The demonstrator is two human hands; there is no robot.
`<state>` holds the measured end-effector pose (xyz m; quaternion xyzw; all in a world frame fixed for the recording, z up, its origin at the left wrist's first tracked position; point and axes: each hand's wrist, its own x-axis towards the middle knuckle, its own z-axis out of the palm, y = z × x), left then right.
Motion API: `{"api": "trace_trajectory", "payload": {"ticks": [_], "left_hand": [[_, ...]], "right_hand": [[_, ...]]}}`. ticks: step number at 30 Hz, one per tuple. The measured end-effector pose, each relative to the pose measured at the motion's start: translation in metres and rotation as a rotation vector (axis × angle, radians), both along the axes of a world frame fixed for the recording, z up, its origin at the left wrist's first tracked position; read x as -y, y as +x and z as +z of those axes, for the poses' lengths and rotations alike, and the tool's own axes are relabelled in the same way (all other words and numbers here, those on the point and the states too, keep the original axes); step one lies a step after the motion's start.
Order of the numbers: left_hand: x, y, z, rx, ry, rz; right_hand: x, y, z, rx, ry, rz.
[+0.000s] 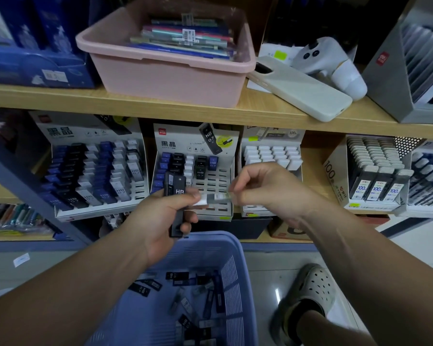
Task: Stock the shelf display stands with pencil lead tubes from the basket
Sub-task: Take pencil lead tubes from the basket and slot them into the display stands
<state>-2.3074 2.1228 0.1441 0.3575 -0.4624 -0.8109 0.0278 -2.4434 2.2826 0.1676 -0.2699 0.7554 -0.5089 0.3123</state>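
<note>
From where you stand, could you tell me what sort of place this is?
Likely a stationery shop: wooden shelves carry display stands of pencil lead tubes, and barcoded packs fill a pink tub.

Left hand (165,218), right hand (265,191): that's two, one pale tube (218,197) between. One blue basket (240,258) near, four display stands (175,143) far, one pink tub (165,78).

Your tube (175,189) reads "HB"; the stand (185,136) behind it, "HB 07"; the box (331,176) right of the stand, "100".
</note>
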Motion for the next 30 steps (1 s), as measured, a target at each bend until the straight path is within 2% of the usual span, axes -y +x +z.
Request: {"api": "trace_trajectory", "payload": {"ticks": [5,9,11,16,19,22,25,30], "left_hand": [[0.0,-0.004,-0.005,-0.024,-0.081,0.021],[-0.004,-0.004,-0.009,-0.023,-0.126,-0.036],[-0.004,-0.005,-0.009,-0.005,-0.089,-0.04],[-0.003,-0.005,-0.002,0.06,0.066,-0.027],[-0.004,-0.004,-0.004,0.063,0.065,-0.028],[-0.005,-0.004,-0.004,0.078,0.027,-0.038],[-0.007,-0.003,-0.003,0.074,0.004,-0.052],[-0.008,-0.003,-0.001,0.058,-0.03,-0.081]], "right_hand": [[0.004,0.008,-0.004,0.001,0.133,0.211],[0.008,0.02,-0.01,-0.052,0.147,0.29],[0.007,0.019,-0.012,-0.099,0.137,0.29],[-0.01,-0.007,-0.006,-0.248,0.09,0.038],[-0.027,-0.031,-0.01,-0.39,0.061,-0.187],[-0.039,-0.054,-0.021,-0.537,0.05,-0.313],[-0.044,-0.062,-0.029,-0.685,0.084,-0.322],[-0.041,-0.067,-0.041,-0.945,0.177,-0.212]]}}
